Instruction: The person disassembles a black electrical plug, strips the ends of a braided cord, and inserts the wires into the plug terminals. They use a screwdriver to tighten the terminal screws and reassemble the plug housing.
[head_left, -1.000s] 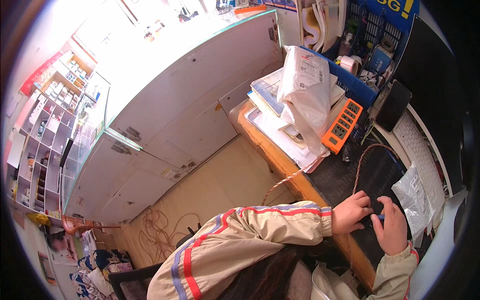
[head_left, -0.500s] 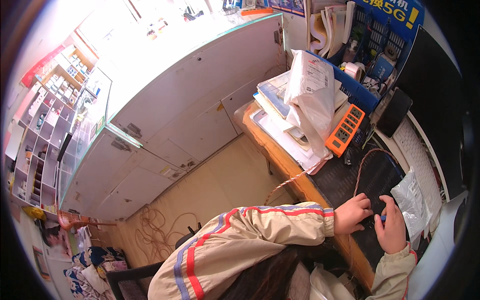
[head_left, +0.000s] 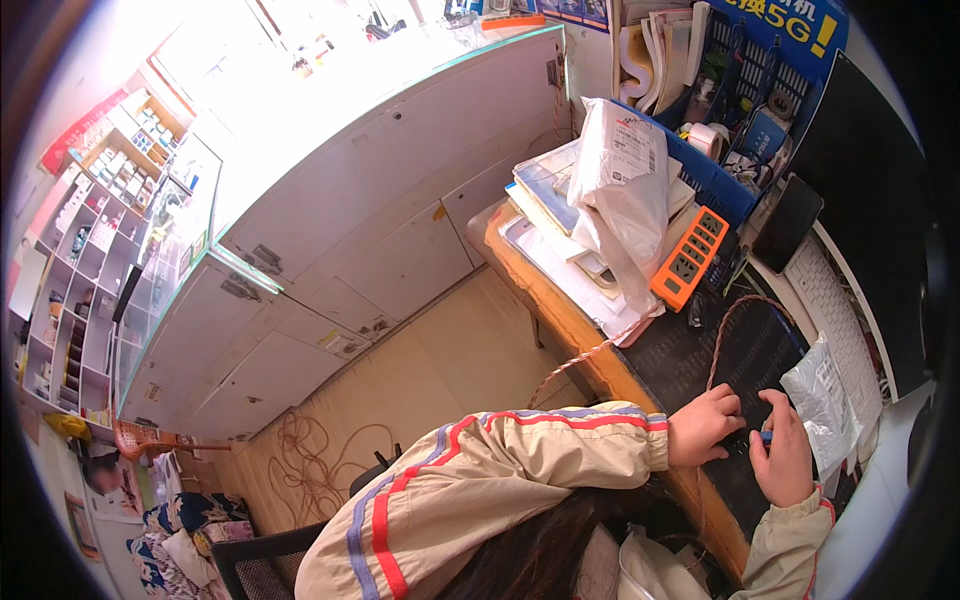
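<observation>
My left hand (head_left: 703,428) rests over the dark mat near the desk's front edge, fingers curled. A brown-and-white twisted cord (head_left: 714,352) reaches its fingers from above, and a stretch of cord shows again below the hand. Close by on the right, my right hand (head_left: 783,455) is bent round a small blue thing (head_left: 767,437); just a bit of it shows by the thumb, so its kind is hidden. A grey-white plastic packet (head_left: 823,405) lies beside the right hand's fingers.
Up the desk (head_left: 590,368) are an orange power strip (head_left: 690,258), a white plastic parcel (head_left: 625,165) on stacked papers, a blue basket (head_left: 715,185), a phone (head_left: 788,225), a keyboard (head_left: 822,290) and a dark monitor (head_left: 865,200). Coiled cord (head_left: 305,460) lies on the floor before white cabinets (head_left: 350,230).
</observation>
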